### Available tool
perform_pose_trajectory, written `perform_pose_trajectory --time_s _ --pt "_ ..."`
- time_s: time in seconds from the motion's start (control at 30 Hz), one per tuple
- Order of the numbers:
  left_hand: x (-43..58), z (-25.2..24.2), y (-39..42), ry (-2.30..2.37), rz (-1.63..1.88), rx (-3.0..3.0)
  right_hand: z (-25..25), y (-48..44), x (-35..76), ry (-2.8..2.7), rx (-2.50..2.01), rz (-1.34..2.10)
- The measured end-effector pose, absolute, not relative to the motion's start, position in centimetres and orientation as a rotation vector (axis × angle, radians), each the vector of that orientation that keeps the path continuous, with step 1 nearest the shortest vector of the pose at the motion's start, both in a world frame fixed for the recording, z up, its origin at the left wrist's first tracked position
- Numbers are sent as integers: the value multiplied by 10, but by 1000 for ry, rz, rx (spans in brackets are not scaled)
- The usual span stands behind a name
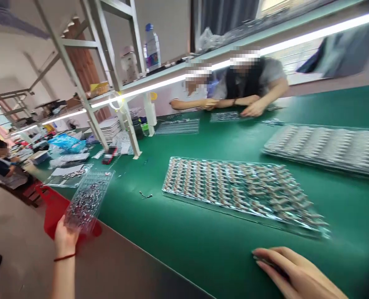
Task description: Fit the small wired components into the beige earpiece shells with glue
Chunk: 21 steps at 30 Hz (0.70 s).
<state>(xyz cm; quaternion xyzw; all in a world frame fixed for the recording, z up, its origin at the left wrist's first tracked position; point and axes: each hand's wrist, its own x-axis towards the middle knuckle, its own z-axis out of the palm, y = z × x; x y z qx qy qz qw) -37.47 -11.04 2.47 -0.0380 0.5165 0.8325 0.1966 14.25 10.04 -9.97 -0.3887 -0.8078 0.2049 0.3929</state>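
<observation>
My left hand point(66, 233) grips the near end of a clear plastic tray point(101, 179) over the table's front edge. A heap of small, dark and silvery parts point(86, 203) lies loose in that tray. Low on the right, my right hand point(292, 265) is closed just above the green tabletop, with something thin and dark between its fingers that I cannot make out. Beyond it sits a clear tray point(234, 209) filled with rows of small brownish, wired parts. A single small wired piece point(145, 195) lies alone on the table between the two trays.
A red plastic stool or chair point(52, 211) stands below the tray in my left hand. Stacked trays point(324, 149) are at the right. Across the table, two people work near a flat tray point(224, 116). Metal shelf posts point(131, 137) rise from the table; a red-black device point(109, 154) lies beside them.
</observation>
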Motion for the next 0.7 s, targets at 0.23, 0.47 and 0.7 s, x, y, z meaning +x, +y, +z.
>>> perform_pose_trajectory --time_s 0.23,0.47,0.7 --pt "-306 30 -60 1284 1803 -19 -55 77 143 -1992 -1145 529" --pt "-197 15 12 1188 1257 196 -27 36 164 -1813 -1109 382" --pt "-138 3 67 1264 986 334 -21 10 183 -1750 -1080 323"
